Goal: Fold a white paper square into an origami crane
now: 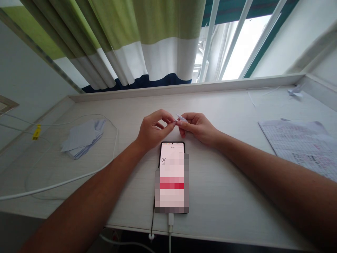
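Observation:
Both my hands meet above the middle of the pale table, just beyond a phone that lies face up with its screen lit. My left hand and my right hand both pinch a small folded piece of white paper between thumbs and fingertips. The paper is tiny and mostly hidden by my fingers; only a pointed tip shows.
A loose stack of white paper squares lies at the left. A white cable loops round it to the front edge. Printed sheets lie at the right, a small folded paper figure at the far right. A striped curtain hangs behind.

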Available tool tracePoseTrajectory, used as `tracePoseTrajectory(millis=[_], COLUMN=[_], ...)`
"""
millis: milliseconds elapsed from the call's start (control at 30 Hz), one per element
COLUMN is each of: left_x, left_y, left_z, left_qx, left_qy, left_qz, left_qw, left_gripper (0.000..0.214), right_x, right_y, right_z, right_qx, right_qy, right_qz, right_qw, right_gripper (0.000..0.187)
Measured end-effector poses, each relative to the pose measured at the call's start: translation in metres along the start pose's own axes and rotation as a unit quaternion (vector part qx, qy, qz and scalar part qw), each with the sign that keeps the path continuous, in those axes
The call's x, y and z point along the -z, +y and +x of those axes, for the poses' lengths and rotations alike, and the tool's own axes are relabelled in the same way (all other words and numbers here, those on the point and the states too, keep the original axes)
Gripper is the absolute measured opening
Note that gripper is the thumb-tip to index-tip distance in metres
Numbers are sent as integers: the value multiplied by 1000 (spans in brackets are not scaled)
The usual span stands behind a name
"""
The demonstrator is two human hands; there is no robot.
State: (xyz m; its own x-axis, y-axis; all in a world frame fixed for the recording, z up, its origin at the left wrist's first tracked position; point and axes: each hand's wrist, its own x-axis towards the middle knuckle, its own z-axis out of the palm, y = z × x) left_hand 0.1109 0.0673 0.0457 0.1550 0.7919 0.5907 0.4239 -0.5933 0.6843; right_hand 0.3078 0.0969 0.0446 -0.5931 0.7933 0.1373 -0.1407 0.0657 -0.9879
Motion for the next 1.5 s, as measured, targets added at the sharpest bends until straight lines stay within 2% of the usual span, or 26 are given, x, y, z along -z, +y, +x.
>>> tracePoseTrajectory(millis=[233,367,533,800,1067,1233,1500], left_x=[4,7,5,2,3,-3,-8], left_y=[0,-1,-1,-1,-7,-9,-6], left_z=[2,4,3,1,3,1,-2], left_qx=[11,-20,-35,-106,-145,-116,-38], left_qy=[-25,-44,-28,27,23,36,39], left_qz=[-25,-6,11,48,79,51,-12], left_qw=[999,999,999,993,986,991,998], left_gripper=[10,8,9,7,9,9,6], right_x=[1,2,2,2,0,-4,-4], right_y=[3,5,5,3,5,5,4], right_z=[0,0,1,0,1,0,1], right_qx=[12,15,22,28,29,25,26], right_qy=[2,13,17,19,50,78,85], right_qz=[9,13,13,7,12,21,24], right_qw=[1000,1000,1000,999,998,996,996], right_gripper=[35,36,36,33,32,34,32])
